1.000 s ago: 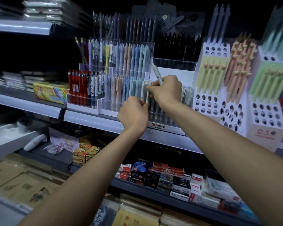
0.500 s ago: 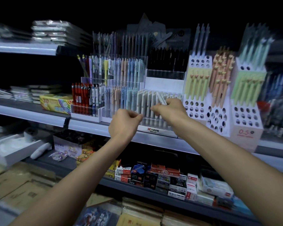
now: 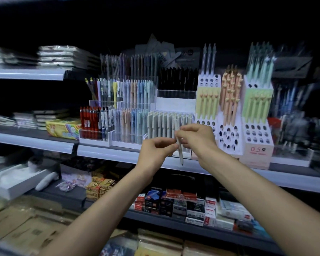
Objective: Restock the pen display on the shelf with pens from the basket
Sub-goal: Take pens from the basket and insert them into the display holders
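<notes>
Both hands meet in front of the shelf edge: the right hand (image 3: 197,138) pinches a pale pen (image 3: 179,145) near its upper half, tip pointing down toward 6 o'clock, while the left hand (image 3: 156,151), fingers curled and loosely cupped, touches or nearly touches the barrel from 9 o'clock. Half a second earlier both hands were up against the front row of the pen display (image 3: 171,126), with the pen angled among the stocked ones; now they have drawn back and lower, and the pen hangs clear of the row. This suggests the pen is not seated yet and is being re-gripped or turned before insertion.

Whether the left hand actually grips the pen cannot be told, since its fingertips blur into the barrel. The basket lies outside the view. The slots of the front row at 12 o'clock of the hands are partly covered, so free places cannot be counted. Motion blur smears the racks at 3 o'clock.
</notes>
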